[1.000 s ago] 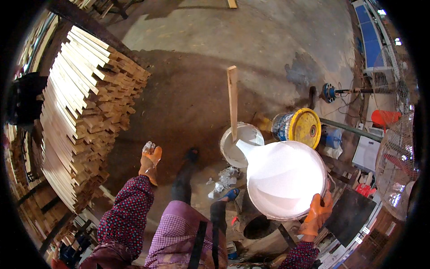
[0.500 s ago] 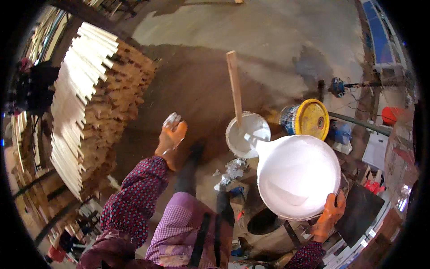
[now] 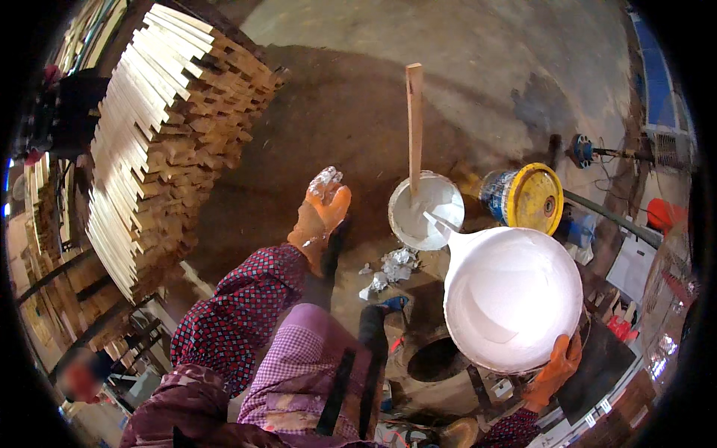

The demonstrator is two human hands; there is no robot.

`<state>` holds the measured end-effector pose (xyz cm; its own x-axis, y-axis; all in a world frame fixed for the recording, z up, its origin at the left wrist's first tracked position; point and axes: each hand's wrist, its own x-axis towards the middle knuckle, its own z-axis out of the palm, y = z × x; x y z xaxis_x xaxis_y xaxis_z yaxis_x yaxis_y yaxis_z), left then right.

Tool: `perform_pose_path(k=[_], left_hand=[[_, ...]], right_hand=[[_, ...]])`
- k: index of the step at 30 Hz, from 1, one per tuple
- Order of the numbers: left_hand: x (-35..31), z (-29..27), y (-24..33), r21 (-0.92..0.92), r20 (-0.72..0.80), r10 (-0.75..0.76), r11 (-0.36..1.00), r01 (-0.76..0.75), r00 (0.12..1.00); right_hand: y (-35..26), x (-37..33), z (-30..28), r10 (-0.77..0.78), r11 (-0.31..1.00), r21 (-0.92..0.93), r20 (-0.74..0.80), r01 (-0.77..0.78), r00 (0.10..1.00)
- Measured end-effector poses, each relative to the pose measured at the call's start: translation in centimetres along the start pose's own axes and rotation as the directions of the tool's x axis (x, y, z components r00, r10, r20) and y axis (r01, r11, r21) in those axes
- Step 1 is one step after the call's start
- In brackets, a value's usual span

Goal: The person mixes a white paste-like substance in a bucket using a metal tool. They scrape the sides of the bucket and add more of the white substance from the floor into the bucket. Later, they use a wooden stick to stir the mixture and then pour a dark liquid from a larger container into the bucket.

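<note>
A large white bucket (image 3: 450,302) is tilted toward a smaller white bucket (image 3: 393,224) on the floor. Thick white liquid (image 3: 442,222) runs from its lip into the smaller one. My right hand (image 3: 556,371), in an orange glove, grips the large bucket's near right rim. A flat wooden stick (image 3: 415,123) stands in the smaller bucket, leaning on its far wall. Left of that bucket, my left hand (image 3: 323,213) hangs in the air in an orange glove. White stuff coats its fingertips; it holds nothing, and its fingers are slightly bent and apart.
On the left rises a tall stack of pale wooden strips (image 3: 160,142). A blue bucket with a yellow end (image 3: 539,198) lies behind the large bucket. Crumpled whitish scraps (image 3: 392,270) litter the floor by my feet. A green pole (image 3: 620,219) stretches right. Another person (image 3: 82,377) is at lower left.
My view has shifted, so most things sit further right. My left hand has moved right and a little up, nearer the smaller bucket. The large bucket stays tilted with liquid running out.
</note>
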<state>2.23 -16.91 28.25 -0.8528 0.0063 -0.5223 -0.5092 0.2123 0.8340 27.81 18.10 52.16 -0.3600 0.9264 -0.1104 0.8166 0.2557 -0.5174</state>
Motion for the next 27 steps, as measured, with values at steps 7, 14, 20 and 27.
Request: perform_pose_path(k=[7, 14, 20, 27], left_hand=[[1.1, 2.2, 0.1, -0.032, 0.051, 0.161, 0.987, -0.159, 0.986], [1.2, 5.5, 1.6, -0.252, 0.208, 0.176, 0.96, -0.121, 0.962], [-3.2, 11.3, 12.7, -0.186, 0.509, 0.215, 0.973, -0.137, 0.834], [-15.3, 24.6, 19.4, -0.32, 0.704, 0.636, 0.68, -0.66, 0.314]], right_hand=[[2.4, 0.0, -1.8, -0.2, 0.968, -0.138, 0.096, 0.212, 0.975], [3.1, -0.2, -1.2, 0.023, 0.985, 0.174, -0.03, -0.018, 0.999], [2.0, 0.0, -1.9, 0.069, 0.996, 0.063, -0.024, -0.067, 0.997], [3.8, 1.5, -4.1, -0.022, 0.992, 0.127, -0.038, 0.026, 0.999]])
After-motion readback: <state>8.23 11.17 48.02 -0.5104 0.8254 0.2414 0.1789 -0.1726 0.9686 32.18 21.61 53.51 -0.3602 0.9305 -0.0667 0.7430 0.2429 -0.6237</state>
